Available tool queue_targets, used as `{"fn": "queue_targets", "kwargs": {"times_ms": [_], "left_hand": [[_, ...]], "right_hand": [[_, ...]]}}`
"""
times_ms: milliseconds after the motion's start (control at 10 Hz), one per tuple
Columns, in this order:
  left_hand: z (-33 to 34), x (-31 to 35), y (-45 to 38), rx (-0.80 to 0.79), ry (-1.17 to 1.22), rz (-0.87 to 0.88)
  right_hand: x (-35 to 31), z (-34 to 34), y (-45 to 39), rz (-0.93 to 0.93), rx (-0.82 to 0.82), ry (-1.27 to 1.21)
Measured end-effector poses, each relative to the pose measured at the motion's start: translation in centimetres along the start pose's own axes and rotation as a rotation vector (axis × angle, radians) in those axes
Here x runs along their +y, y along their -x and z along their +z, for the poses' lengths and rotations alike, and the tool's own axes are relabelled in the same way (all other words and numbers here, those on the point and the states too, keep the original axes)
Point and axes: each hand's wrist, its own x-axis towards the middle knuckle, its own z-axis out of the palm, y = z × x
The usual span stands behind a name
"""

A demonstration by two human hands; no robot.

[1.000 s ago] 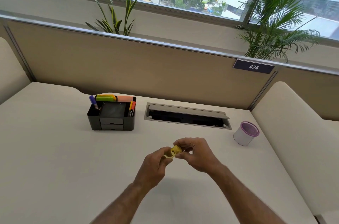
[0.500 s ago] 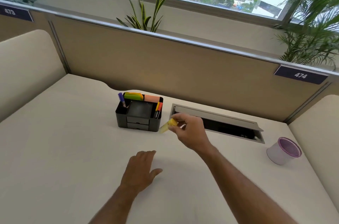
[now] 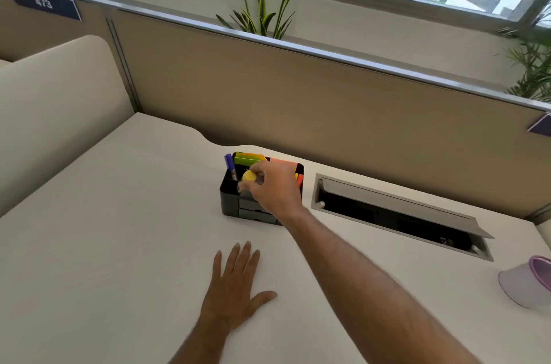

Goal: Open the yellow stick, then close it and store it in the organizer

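Note:
My right hand (image 3: 275, 189) reaches out over the black desk organizer (image 3: 228, 199) and grips the yellow stick (image 3: 249, 176) between its fingertips. Only the stick's round yellow end shows; the rest is hidden by my fingers and the organizer's wall. The stick stands above the organizer's left-middle compartment. My left hand (image 3: 235, 286) lies flat on the white desk, palm down with fingers spread, holding nothing.
The organizer holds a purple marker (image 3: 230, 165), green and orange sticky notes (image 3: 249, 158) and orange pens. A grey cable hatch (image 3: 399, 214) is sunk in the desk to the right. A purple-rimmed cup (image 3: 527, 283) stands at the far right. Beige partitions close off the back and left.
My two hands held the stick together, then the left let go and settled flat on the desk. The right hand carried the stick forward and left to the organizer.

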Motion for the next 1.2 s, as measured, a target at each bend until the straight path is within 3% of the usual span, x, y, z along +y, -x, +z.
{"fn": "queue_targets", "kwargs": {"times_ms": [400, 800, 1000, 1200], "left_hand": [[1.0, -0.7, -0.6, 0.008, 0.02, 0.04], [1.1, -0.7, -0.6, -0.007, 0.003, 0.038], [1.0, -0.5, -0.7, 0.01, -0.021, 0.04], [0.6, 0.0, -0.6, 0.026, 0.012, 0.035]], "right_hand": [[0.2, 5.6, -3.1, 0.166, -0.199, 0.083], [0.7, 6.7, -3.1, 0.249, -0.221, 0.059], [-0.1, 4.7, -1.4, 0.183, -0.152, -0.002], [-0.2, -2.6, 3.3, 0.104, 0.068, -0.313]]}}
